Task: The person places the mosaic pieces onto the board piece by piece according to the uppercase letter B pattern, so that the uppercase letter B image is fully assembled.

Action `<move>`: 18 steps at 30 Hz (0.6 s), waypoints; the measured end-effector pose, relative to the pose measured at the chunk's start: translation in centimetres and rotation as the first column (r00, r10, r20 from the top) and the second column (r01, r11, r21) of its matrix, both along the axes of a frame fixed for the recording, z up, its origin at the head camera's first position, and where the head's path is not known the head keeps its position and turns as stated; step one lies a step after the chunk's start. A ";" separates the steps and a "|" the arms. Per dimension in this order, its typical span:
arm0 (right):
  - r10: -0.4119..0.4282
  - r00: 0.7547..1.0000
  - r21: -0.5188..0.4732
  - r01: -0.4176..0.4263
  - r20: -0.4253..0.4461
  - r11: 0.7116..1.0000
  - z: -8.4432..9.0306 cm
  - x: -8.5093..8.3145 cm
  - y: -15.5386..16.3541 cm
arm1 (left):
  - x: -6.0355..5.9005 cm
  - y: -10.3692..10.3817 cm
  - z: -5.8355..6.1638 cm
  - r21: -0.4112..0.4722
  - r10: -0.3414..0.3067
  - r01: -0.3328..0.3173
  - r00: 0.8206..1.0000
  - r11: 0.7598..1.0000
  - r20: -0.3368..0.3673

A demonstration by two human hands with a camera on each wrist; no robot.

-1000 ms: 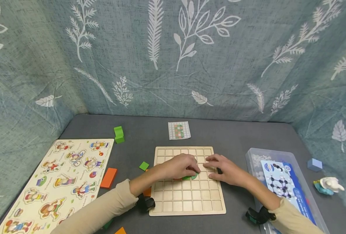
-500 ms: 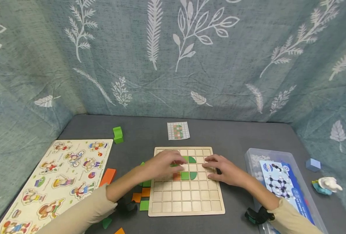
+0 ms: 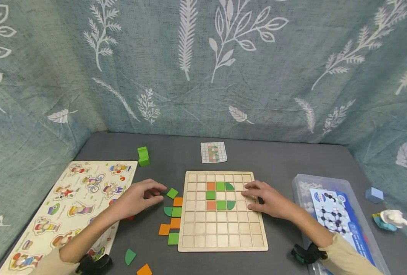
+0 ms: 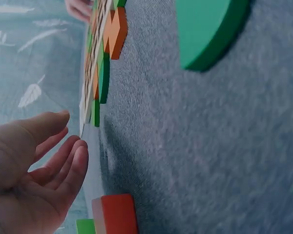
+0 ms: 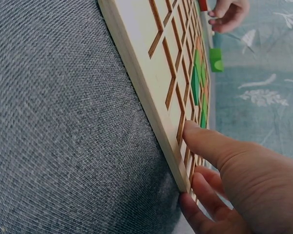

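Tiles sit in the wooden grid board (image 3: 222,229) as a small block of orange, green and half-round pieces (image 3: 220,195) near its far middle. Left of the board, loose tiles (image 3: 173,217) lie scattered on the grey table (image 3: 279,160); one red-orange piece beyond them is mostly covered by the left hand (image 3: 136,198) and hard to make out. The picture puzzle (image 3: 69,202) further left is partly crossed by the left forearm, and its near edge runs out of frame. Right of the board, a clear box (image 3: 330,214) is cut off at the bottom.

The left hand hovers just left of the board beside a green square tile (image 3: 172,193), fingers loosely spread and holding nothing (the left wrist view shows the open palm clearly). The right hand (image 3: 266,198) rests flat on the board's right edge, fingers relaxed, pressing rather than gripping.

Half a second ago the left hand lay over the board's placed tiles; it has since drawn back off the board, uncovering them. The right hand has stayed put.
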State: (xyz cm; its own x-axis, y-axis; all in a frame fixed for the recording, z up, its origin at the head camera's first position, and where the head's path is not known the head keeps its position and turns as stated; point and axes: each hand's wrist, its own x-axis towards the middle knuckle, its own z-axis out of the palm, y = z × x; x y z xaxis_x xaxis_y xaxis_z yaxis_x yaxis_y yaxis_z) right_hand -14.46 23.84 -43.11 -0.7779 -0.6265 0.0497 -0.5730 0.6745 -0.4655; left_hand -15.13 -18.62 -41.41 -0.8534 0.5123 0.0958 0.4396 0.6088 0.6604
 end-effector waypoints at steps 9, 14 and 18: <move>-0.004 1.000 0.002 0.004 -0.005 1.000 0.0 -0.1 0.3 | 0.4 1.5 -0.8 0.021 -0.084 0.084 0.996 0.996 0.019; -0.005 1.000 0.010 0.005 -0.002 1.000 0.0 -0.1 0.3 | 0.1 3.0 -1.3 0.001 -0.133 0.133 0.991 0.991 -0.002; -0.001 1.000 0.016 0.001 -0.003 1.000 -0.1 -0.1 0.2 | -0.3 3.6 -1.4 -0.053 -0.161 0.158 0.986 0.986 -0.047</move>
State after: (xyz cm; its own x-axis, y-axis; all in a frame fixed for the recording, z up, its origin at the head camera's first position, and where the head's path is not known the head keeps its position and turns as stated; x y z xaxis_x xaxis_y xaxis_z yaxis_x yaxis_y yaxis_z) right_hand -14.51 24.06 -43.17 -0.7783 -0.6265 0.0423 -0.5738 0.6823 -0.4530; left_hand -15.48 -15.03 -42.78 -0.7551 0.6466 0.1087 0.5659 0.5590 0.6060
